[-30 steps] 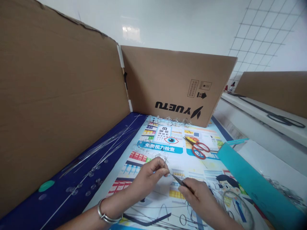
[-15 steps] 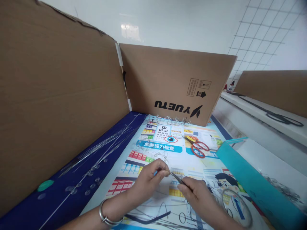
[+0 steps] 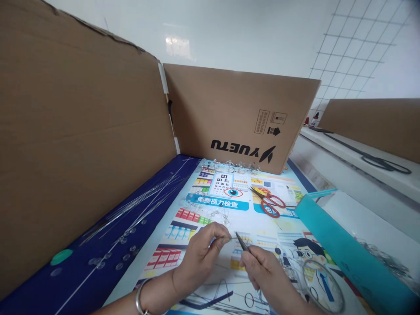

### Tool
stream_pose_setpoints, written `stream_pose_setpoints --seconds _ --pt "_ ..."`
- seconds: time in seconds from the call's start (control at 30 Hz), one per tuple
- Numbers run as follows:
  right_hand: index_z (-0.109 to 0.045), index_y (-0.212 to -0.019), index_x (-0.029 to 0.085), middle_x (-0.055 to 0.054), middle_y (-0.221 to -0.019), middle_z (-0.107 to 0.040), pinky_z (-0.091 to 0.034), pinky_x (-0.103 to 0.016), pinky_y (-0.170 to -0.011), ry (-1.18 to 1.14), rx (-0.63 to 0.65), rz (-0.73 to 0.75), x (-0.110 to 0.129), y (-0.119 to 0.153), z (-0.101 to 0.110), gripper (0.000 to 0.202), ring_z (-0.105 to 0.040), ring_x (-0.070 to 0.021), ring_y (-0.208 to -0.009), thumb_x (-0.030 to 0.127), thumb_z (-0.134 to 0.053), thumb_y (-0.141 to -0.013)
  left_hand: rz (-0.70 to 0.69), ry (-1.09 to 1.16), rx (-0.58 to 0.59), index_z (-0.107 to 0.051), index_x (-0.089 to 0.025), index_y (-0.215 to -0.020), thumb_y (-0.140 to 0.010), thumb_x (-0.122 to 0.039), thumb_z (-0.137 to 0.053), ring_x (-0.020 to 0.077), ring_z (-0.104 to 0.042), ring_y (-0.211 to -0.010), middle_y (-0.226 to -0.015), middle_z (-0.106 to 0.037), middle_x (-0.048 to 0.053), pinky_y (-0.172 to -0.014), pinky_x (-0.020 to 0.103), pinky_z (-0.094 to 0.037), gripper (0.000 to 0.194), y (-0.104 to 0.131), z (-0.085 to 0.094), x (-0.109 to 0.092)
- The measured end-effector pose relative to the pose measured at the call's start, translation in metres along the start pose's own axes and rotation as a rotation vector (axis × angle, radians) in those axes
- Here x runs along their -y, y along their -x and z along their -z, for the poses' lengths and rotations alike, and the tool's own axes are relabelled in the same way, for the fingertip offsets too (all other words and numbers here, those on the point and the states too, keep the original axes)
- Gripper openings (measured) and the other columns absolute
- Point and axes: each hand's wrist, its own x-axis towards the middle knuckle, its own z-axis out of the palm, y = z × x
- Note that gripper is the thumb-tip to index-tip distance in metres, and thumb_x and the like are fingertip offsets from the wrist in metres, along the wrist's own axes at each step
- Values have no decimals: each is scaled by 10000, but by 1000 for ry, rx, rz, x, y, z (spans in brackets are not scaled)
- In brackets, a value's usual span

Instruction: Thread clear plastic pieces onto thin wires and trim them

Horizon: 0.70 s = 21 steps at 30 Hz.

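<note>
My left hand (image 3: 205, 249), with a silver bangle at the wrist, pinches a thin wire (image 3: 233, 238) between thumb and fingertips. A short end of it sticks out to the right. My right hand (image 3: 267, 269) is closed around dark, narrow-nosed pliers (image 3: 243, 243), whose tips point up and left beside that wire end. Whether the jaws grip the wire is too small to tell. Under the hands lies a printed poster sheet (image 3: 229, 221). Below them rest loose wires and a dark curved strip (image 3: 208, 301). A wire coil (image 3: 343, 284) lies right of my right hand.
Red-handled scissors (image 3: 274, 205) lie beyond my hands. A teal box (image 3: 348, 249) with thin metal pieces stands at right. On the blue surface at left are straight wires (image 3: 131, 203), clear discs (image 3: 123, 239) and a green disc (image 3: 61, 257). Cardboard panels (image 3: 229, 109) wall the back and left.
The pliers have turned more upright, and their tips have shifted slightly up. More wire shows between my left fingertips and the pliers. My left hand keeps its pinch.
</note>
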Motion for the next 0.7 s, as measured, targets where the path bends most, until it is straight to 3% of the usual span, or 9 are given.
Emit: stream_pose_setpoints --seconds 0.17,0.33,0.47,0.7 --pt "-429 -659 194 34 -582 -474 -298 -203 -494 311 -124 116 -6 0 5 310 -427 -107 -544 407 -388 -881 212 205 16 -542 -175 -773 -829 -228 -504 142 -533 -731 -751 -578 15 -696 270 -421 86 -7 -1 2" --pt "-497 -735 194 -10 -688 -550 -321 -234 -547 647 -279 333 -16 -1 8 218 -484 -140 -606 326 -409 -884 399 412 34 -503 -168 -736 -813 -219 -506 112 -496 -631 -671 -567 -12 -616 239 -395 92 -14 -4 4" --pt "-521 -759 186 -29 -699 -549 -330 -252 -577 758 -345 440 -19 -2 9 196 -485 -158 -630 301 -423 -882 428 455 44 -491 -167 -737 -791 -239 -529 116 -502 -639 -673 -563 -5 -614 236 -390 98 -15 -4 3" --pt "-533 -766 185 -35 -705 -543 -326 -268 -610 808 -322 462 -20 -2 12 184 -474 -173 -663 301 -445 -880 374 464 72 -484 -166 -760 -809 -215 -516 118 -508 -669 -702 -566 2 -634 244 -384 77 -16 -1 8"
